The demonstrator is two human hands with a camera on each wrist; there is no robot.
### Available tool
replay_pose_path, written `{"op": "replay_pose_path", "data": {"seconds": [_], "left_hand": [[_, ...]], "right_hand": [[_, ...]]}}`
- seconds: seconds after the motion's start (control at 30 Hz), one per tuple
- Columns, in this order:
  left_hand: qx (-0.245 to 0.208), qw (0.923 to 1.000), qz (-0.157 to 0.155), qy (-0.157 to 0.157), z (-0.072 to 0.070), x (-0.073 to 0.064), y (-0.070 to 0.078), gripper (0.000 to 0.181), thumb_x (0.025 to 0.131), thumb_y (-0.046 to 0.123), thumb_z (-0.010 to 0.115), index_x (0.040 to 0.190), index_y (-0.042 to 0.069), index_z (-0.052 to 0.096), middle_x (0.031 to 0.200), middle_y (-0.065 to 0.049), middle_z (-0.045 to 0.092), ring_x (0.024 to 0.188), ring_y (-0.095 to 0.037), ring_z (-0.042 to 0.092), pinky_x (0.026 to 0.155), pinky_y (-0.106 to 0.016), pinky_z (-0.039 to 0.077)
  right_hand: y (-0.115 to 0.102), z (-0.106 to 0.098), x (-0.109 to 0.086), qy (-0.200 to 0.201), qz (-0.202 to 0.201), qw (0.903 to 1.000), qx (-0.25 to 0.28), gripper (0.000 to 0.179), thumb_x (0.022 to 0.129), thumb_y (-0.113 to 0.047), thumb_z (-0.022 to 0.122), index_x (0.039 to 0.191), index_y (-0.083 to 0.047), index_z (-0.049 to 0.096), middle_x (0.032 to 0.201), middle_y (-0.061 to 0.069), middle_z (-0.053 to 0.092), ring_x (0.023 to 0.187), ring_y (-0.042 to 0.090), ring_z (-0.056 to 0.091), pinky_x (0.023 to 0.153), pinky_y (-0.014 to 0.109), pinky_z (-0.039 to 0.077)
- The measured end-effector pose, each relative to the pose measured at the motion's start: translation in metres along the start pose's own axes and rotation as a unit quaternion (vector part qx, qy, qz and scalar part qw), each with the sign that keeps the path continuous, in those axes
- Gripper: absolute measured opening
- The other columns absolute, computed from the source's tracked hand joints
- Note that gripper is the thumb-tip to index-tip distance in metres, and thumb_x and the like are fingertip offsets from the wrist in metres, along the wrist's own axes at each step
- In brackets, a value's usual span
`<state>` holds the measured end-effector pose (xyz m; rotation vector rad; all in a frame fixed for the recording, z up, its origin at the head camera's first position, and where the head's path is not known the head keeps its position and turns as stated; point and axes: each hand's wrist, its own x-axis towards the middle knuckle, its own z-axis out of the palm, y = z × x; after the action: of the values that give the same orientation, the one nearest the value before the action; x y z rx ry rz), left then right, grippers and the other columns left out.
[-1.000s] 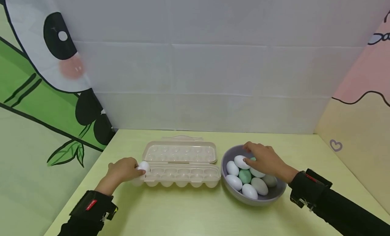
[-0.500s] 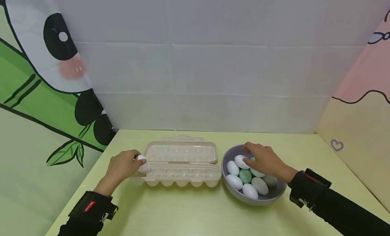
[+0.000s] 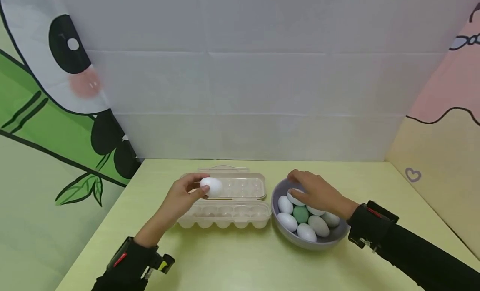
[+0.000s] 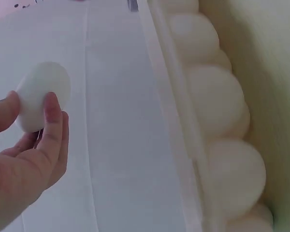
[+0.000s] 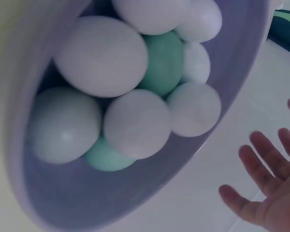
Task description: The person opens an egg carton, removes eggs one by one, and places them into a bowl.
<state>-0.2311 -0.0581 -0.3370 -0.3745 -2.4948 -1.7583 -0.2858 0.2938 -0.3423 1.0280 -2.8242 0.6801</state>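
My left hand (image 3: 183, 195) pinches a white egg (image 3: 211, 186) between thumb and fingers, held up above the clear plastic egg carton (image 3: 228, 216). In the left wrist view the egg (image 4: 53, 79) is gripped at its sides, with the carton's rounded cups (image 4: 215, 99) to the right. Over the back of the grey-purple bowl (image 3: 311, 245) hovers my right hand (image 3: 318, 193), its fingers spread and relaxed in the right wrist view. That bowl contains several white eggs (image 3: 287, 221), a green egg (image 3: 301, 214) and greyish eggs (image 3: 318, 226), some partly hidden by the hand.
The carton's lid (image 3: 243, 185) lies folded back toward the wall. A pale yellow table (image 3: 232, 262) carries everything, with a white sheet (image 3: 262, 95) behind and printed panels on both sides.
The left hand has lifted the white egg from the carton's left end and carried it up and to the right. The right hand stays over the bowl, shifted slightly left.
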Motion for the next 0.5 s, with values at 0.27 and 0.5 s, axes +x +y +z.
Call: {"op": "replay_pose_path", "data": {"seconds": [0.27,0.5], "left_hand": [[-0.188,0.9801,-0.009,-0.064,0.054,0.006,0.016,0.037,0.088,0.003,0.054,0.123,-0.003,0.042,0.119,-0.019,0.046,0.095,-0.024,0.056,0.081,-0.035,0.049],[-0.248,0.9622,-0.014,-0.112,0.084,0.005,0.025,0.039,0.089,0.01,0.055,0.124,-0.001,0.042,0.121,-0.018,0.045,0.103,-0.024,0.053,0.086,-0.036,0.046]], "right_hand": [[-0.042,0.01,0.01,-0.009,-0.056,0.9892,0.135,0.054,0.084,-0.043,0.06,0.127,-0.023,0.034,0.126,-0.007,0.039,0.111,0.015,0.042,0.089,0.042,0.042],[-0.07,0.022,0.012,0.039,-0.141,0.9799,0.136,0.049,0.084,-0.032,0.063,0.124,-0.024,0.037,0.113,-0.009,0.043,0.093,0.009,0.048,0.075,0.028,0.047]]}}
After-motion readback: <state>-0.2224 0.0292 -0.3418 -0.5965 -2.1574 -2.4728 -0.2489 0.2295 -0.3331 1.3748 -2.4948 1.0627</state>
